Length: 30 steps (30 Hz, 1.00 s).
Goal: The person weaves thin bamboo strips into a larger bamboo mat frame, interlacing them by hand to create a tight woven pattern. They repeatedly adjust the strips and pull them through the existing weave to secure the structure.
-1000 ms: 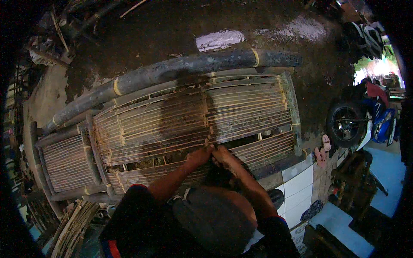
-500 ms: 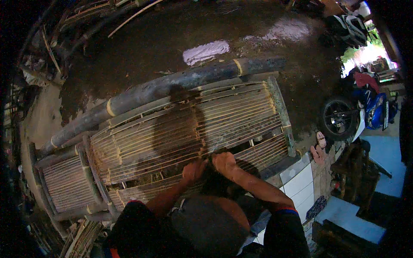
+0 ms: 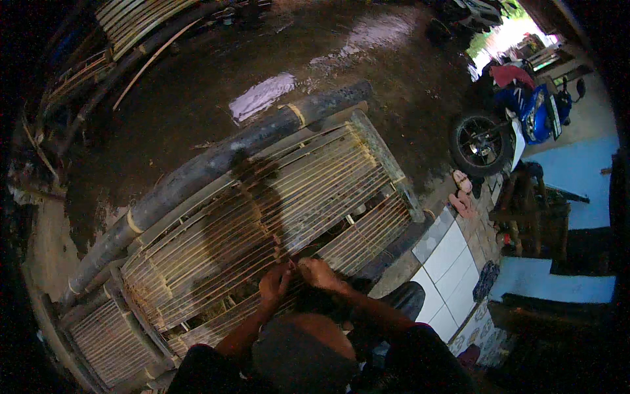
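Note:
In front of me lies a bamboo frame strung with thin, pale parallel strips (image 3: 328, 174). A thick dark bamboo pole (image 3: 190, 180) runs along its far side. A reddish-brown woven band (image 3: 264, 226) crosses the strips and leads toward my hands. My left hand (image 3: 273, 284) is closed at the near end of this band, fingers pinched together. Just right of it, my right hand (image 3: 317, 272) is closed too, knuckles up. A small reddish bit shows between the two hands, too dim to name. Shadow hides the fingertips.
A blue motorcycle (image 3: 537, 117) stands at the right, with pink sandals (image 3: 462, 196) by its wheel. White floor tiles (image 3: 447, 266) lie to my right. A pale sheet (image 3: 262, 97) lies on dark ground beyond the pole. More bamboo strips (image 3: 141, 26) are stacked at the far left.
The view has turned, so the frame sits more slanted and further left in the picture. Both hands stay close together at the woven band, the right one now turned more knuckles-up.

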Tool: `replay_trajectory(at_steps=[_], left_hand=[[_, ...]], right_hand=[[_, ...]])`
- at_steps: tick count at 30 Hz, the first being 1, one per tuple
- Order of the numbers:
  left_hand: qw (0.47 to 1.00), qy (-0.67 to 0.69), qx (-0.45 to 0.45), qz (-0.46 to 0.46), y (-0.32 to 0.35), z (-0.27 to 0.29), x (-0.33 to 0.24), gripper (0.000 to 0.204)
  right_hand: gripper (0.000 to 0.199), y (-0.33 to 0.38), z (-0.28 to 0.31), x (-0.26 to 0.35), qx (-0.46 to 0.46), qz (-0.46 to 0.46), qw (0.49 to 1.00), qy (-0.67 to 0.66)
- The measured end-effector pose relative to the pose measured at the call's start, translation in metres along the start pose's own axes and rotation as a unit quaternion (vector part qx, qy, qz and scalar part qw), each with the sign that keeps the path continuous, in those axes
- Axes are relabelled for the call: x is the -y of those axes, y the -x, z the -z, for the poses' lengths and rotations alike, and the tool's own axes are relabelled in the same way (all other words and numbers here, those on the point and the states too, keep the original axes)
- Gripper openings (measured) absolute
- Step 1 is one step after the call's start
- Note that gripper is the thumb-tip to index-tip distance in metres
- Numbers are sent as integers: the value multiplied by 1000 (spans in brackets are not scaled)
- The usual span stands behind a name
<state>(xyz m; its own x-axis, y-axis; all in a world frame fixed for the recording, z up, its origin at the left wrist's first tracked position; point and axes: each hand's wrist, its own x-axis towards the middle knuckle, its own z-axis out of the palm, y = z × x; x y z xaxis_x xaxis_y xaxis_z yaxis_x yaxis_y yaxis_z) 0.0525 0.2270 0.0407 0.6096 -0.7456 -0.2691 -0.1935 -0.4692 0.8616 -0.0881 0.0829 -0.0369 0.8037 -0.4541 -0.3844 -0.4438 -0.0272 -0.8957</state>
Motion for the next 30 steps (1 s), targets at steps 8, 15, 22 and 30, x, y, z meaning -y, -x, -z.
replay_trajectory(at_steps=[8, 15, 22, 30], left_hand=[[985, 21, 63, -162, -6, 13, 35, 23], [979, 133, 116, -100, -4, 11, 49, 26], [992, 71, 32, -97, 0, 15, 48, 30], [991, -92, 95, 36, -9, 7, 32, 35]], right_hand=[[32, 19, -3, 60, 31, 127, 989, 74], [48, 12, -6, 40, -92, 80, 992, 46], [64, 32, 79, 127, -343, 40, 883, -319], [65, 166, 280, 40, -588, -61, 801, 100]])
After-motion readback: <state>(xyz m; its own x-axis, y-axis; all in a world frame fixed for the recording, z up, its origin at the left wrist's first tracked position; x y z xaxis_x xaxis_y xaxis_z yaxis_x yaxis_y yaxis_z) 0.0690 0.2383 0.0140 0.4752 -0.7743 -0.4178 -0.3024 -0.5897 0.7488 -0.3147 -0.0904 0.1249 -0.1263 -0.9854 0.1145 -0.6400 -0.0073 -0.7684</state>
